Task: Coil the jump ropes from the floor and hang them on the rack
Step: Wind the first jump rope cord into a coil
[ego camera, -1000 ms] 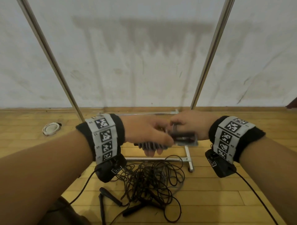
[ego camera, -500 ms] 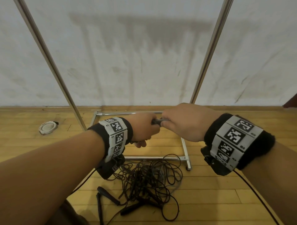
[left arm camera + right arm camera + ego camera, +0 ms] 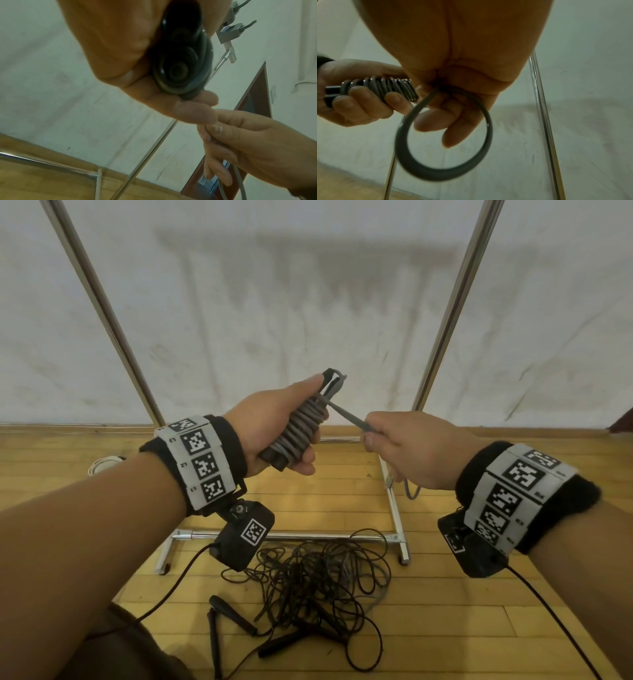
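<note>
My left hand (image 3: 274, 426) grips a grey jump rope (image 3: 301, 426) wound in tight turns round its two black handles, raised in front of the rack. A free length of that grey rope (image 3: 346, 416) runs from the bundle's top to my right hand (image 3: 404, 446), which pinches it; a loop (image 3: 443, 142) hangs below the right fingers. The wrist views show the handle ends (image 3: 180, 65) in the left palm and the wound turns (image 3: 385, 86). On the floor below lies a tangle of black jump ropes (image 3: 318, 583) with black handles (image 3: 233, 614).
The rack's two chrome uprights (image 3: 452, 302) (image 3: 99, 306) rise against a white wall; its base bars (image 3: 281, 537) lie on the wood floor beside the tangle. A small white coil (image 3: 102, 465) lies at the far left. Hooks (image 3: 229, 32) show at the rack's top.
Both hands have risen and moved apart. The left has turned the wound bundle upright, and the right has drawn a free length of grey rope out to the right.
</note>
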Available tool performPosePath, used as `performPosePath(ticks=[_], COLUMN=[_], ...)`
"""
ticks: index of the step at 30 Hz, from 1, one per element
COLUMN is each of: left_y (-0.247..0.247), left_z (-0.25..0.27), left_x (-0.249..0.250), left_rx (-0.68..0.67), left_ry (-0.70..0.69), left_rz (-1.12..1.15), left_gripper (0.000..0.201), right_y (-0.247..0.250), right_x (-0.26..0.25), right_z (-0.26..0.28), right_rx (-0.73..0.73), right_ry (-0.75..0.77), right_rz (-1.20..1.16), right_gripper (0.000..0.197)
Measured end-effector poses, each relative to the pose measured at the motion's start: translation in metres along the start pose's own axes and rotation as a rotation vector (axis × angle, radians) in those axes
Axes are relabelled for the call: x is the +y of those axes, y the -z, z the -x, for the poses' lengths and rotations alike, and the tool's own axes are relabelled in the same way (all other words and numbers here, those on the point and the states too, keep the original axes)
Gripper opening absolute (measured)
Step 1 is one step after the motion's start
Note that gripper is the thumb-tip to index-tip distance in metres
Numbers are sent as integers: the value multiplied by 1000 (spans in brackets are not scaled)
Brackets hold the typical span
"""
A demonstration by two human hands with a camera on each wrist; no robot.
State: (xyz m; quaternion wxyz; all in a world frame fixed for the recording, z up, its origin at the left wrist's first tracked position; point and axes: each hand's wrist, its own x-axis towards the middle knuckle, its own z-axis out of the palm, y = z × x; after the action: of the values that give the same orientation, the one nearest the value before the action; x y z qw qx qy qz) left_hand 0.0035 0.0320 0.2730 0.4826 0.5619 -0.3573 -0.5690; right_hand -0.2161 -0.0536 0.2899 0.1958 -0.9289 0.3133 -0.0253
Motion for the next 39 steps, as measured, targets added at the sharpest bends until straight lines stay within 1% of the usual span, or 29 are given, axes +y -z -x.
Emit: performPosePath(ticks=[2, 5, 8, 11, 13, 14, 15, 17, 19, 21, 23, 24, 25, 27, 30, 32, 34, 37, 39], left_y=[0, 3, 3, -3, -8, -11, -15, -28, -46, -65, -75, -75, -72, -60, -42, -34, -28, -25, -26], left_z=[1, 3, 5, 6, 8, 9, 11, 16, 16, 12, 6, 3, 0, -7, -13, -16, -18, -16, -11], left_x=[1, 2, 4, 2, 1, 0, 0, -3, -15, -31, -43, -46, -46, -44, -39, -37, -35, -28, -22], left_rx=[-11, -62, -175, -276, -310, -338, -377, -458, -486, -465, -414, -381, -339, -237, -101, -52, -26, -33, -60], left_ry=[-25, -78, -81, -65, -83, -92, -87, -15, 90, 163, 181, 179, 177, 184, 206, 185, 130, 36, 0], left_rz=[16, 77, 120, 62, -71, -172, -296, -597, -899, -1113, -1238, -1248, -1218, -1079, -806, -621, -445, -228, -113], left_gripper=[46, 40, 36, 32, 26, 23, 18, 10, 18, 26, 32, 32, 31, 24, 3, 2, 9, 16, 20], right_y=[0, -1, -3, -6, -6, -6, -7, -10, -14, -15, -9, -6, -4, 1, 4, 4, 4, 4, 5], right_x=[1, 5, 10, 15, 20, 22, 23, 24, 21, 15, 5, -1, -6, -15, -21, -22, -20, -14, -9], right_z=[0, -1, -2, -2, -2, -2, -1, -2, -5, -9, -12, -13, -13, -11, -7, -6, -6, -7, -6], right_rx=[3, 7, -39, -112, -144, -158, -175, -249, -320, -297, -235, -208, -181, -130, -101, -73, -27, 66, 111], right_ry=[-3, -18, -44, -37, -30, -31, -34, -50, -52, -13, 43, 67, 82, 91, 86, 81, 80, 81, 87], right_rz=[-14, -40, -93, -126, -131, -122, -110, -48, 89, 205, 326, 390, 445, 516, 521, 462, 380, 229, 125], right_gripper=[24, 25, 26, 26, 25, 24, 23, 16, 14, 19, 20, 20, 20, 22, 26, 26, 24, 21, 20])
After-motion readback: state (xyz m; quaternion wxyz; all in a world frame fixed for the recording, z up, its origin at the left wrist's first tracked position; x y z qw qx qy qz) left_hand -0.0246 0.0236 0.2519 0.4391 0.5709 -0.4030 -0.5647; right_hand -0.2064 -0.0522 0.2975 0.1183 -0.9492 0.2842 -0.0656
